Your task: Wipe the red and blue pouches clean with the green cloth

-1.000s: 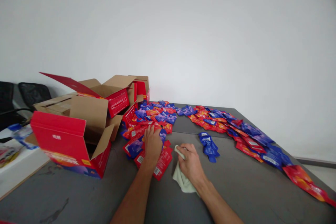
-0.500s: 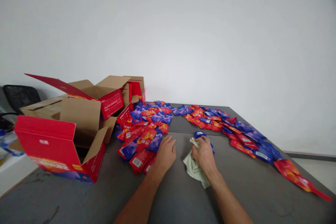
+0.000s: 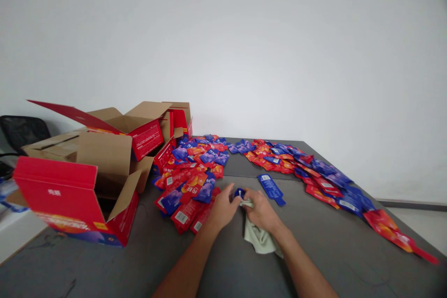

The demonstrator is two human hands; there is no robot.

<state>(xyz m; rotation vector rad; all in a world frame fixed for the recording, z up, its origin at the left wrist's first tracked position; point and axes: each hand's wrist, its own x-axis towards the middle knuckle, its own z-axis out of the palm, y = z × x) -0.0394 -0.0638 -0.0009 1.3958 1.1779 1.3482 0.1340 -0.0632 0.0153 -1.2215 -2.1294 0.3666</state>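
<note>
1. left hand (image 3: 222,207) is low over the desk (image 3: 240,272), reaching in from the near side, thumb and fingers apart. can't tell if it's touching the blue packet (image 3: 239,193) between the hands.
2. right hand (image 3: 261,212) is palm down just beside it, fingers clamped on the pale green cloth (image 3: 260,240), which hangs down onto the desk. that blue packet is right at its fingertips, partly hidden.
3. vs half a second ago, the right hand has come left toward the other one, and the flat blue pouch (image 3: 271,188) it was covering now shows more fully.
4. messy packet pile (image 3: 192,186) sits left of the hands, long packet row (image 3: 314,177) to the right. open red box (image 3: 66,200) is further left, nothing blocking the hands.
</note>
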